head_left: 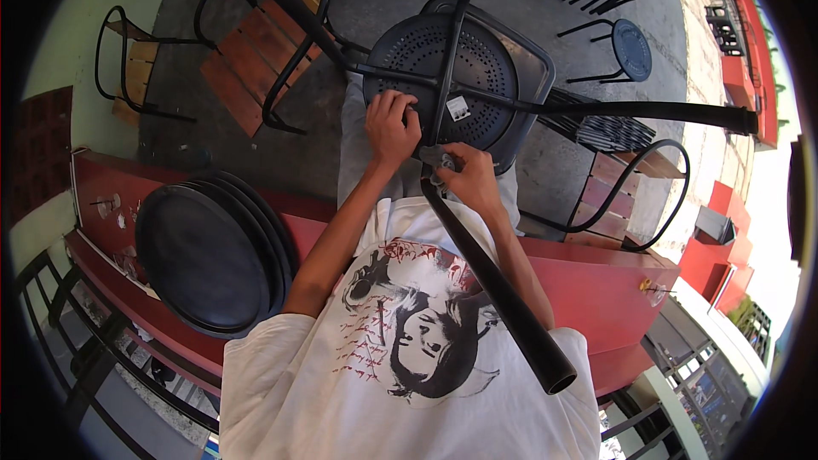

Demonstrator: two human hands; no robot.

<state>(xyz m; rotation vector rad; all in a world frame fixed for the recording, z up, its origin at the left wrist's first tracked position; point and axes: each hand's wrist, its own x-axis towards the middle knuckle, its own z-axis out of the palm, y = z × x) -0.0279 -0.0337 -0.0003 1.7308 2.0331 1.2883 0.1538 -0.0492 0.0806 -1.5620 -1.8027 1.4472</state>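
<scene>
An upturned black metal stool (pixel 492 51) rests across my lap, its round perforated seat underneath and its tubular legs spreading outward. One leg (pixel 511 298) slants back toward my chest. My left hand (pixel 394 129) is closed, its fingers curled at the near left part of the stool beside the leg crossing. My right hand (pixel 470 175) pinches a crumpled grey pad (pixel 439 162) against the near leg. The pad's exact material cannot be made out. A white label (pixel 458 108) is stuck to the underside of the seat.
Several round black tops (pixel 204 251) lean stacked on the red bench (pixel 588 307) at my left. Wooden-slat chairs (pixel 256 55) stand ahead left, and another chair (pixel 605 196) is at the right. Blue-topped stools (pixel 631 49) stand far right. The raised legs reach widely around me.
</scene>
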